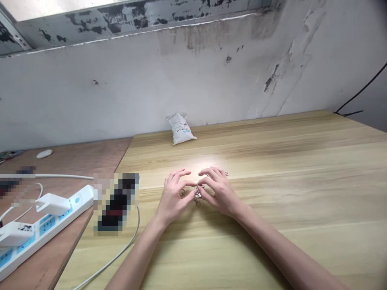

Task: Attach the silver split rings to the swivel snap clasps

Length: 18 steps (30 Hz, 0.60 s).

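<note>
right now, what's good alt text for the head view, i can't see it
A person's hands, fingertips close together, are at some small metal pieces on a wood-grain table. Beyond them, a white packet sits near a scuffed wall; a white power strip with plugs is at left.

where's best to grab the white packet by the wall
Probably across its middle, pinching the left and right edges of the packet and coming from the front: it looks pillow-shaped, its labelled face is turned this way, and the wall behind leaves little room.
</note>
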Each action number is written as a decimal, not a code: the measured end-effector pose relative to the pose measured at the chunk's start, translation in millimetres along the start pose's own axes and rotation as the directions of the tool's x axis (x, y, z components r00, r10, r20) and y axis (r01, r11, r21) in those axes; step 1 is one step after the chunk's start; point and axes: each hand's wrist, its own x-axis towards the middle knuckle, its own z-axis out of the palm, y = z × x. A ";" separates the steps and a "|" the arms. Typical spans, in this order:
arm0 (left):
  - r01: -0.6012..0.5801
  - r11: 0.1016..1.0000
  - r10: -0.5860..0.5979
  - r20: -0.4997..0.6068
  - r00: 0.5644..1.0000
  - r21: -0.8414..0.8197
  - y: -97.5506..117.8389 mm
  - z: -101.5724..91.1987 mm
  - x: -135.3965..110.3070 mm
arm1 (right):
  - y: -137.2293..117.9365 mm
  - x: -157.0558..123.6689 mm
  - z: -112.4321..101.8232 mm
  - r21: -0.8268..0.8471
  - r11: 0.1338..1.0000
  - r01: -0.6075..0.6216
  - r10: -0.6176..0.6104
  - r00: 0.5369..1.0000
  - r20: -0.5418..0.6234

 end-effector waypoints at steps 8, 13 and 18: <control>0.023 1.000 -0.023 0.017 1.000 -0.004 -3.6 1.0 0.2 | 0.4 -0.1 -0.3 0.014 1.000 0.013 -0.013 1.000 0.019; 0.054 0.998 -0.053 0.024 0.998 -0.037 -4.5 -0.4 1.7 | -0.3 -0.7 -1.1 0.017 1.000 0.024 -0.025 0.999 0.022; 0.045 0.997 -0.042 0.038 0.998 -0.067 -4.6 -3.5 2.6 | -0.8 -0.6 -1.6 0.026 0.999 0.045 -0.045 0.998 0.031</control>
